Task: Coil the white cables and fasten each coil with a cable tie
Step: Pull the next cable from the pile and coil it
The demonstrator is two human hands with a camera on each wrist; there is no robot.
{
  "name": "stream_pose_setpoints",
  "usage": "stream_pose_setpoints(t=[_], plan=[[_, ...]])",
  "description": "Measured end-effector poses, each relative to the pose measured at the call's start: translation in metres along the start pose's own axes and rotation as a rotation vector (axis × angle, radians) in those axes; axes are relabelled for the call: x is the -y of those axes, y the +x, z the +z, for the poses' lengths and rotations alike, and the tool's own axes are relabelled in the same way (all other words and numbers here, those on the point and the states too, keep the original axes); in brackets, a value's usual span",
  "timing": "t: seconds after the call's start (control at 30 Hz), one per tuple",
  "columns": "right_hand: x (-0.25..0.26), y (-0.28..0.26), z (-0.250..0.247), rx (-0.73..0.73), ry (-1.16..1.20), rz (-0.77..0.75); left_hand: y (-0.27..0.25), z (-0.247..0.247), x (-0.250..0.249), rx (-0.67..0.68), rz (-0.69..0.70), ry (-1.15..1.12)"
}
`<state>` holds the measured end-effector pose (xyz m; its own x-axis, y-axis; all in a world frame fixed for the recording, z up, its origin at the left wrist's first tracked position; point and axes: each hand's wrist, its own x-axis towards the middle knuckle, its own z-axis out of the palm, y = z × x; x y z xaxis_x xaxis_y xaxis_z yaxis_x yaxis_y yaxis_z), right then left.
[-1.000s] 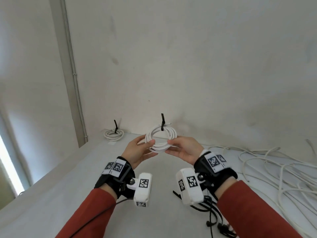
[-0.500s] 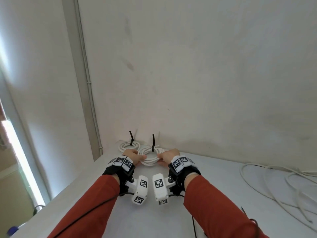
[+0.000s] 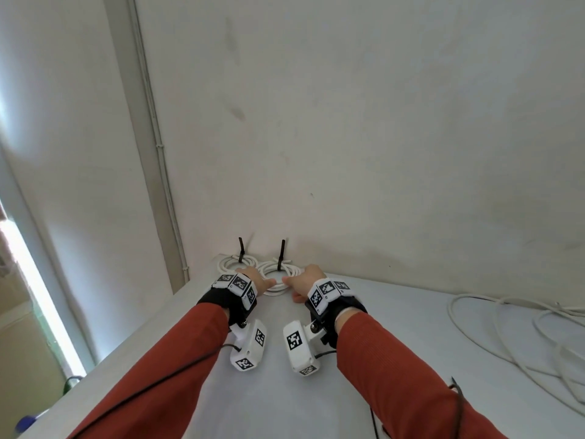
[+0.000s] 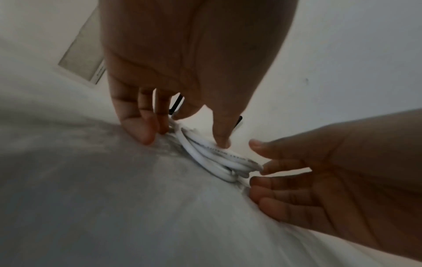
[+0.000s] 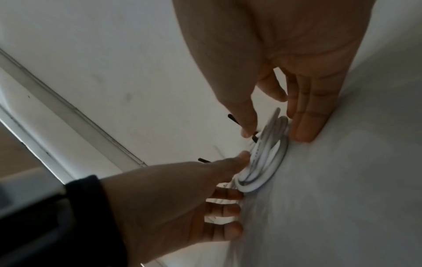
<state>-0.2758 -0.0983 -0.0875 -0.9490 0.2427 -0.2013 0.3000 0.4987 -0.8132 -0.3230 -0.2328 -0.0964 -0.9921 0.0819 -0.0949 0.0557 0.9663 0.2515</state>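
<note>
Low in the frame, two red sleeves (image 3: 177,359) reach up the white table (image 3: 285,407). At centre, the left hand (image 3: 256,280) and right hand (image 3: 305,280) meet on the tied coil (image 3: 278,278), which lies flat on the table. Each hand's fingers are nearly straight, thumb on top of the strands, fingertips touching the table beside them. A black cable tie (image 3: 281,253) stands up from the coil. Just left lies a second tied coil (image 3: 229,263), against the wall (image 3: 348,122). Loose white cables (image 3: 506,337) sprawl at right.
</note>
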Motion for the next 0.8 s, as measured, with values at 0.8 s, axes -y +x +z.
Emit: stream_pose_setpoints(t=[0.8], plan=[[-0.171,-0.300,-0.285,-0.239,-0.769,0.269,-0.268,0.031,-0.269,-0.133,0.957,-0.005]])
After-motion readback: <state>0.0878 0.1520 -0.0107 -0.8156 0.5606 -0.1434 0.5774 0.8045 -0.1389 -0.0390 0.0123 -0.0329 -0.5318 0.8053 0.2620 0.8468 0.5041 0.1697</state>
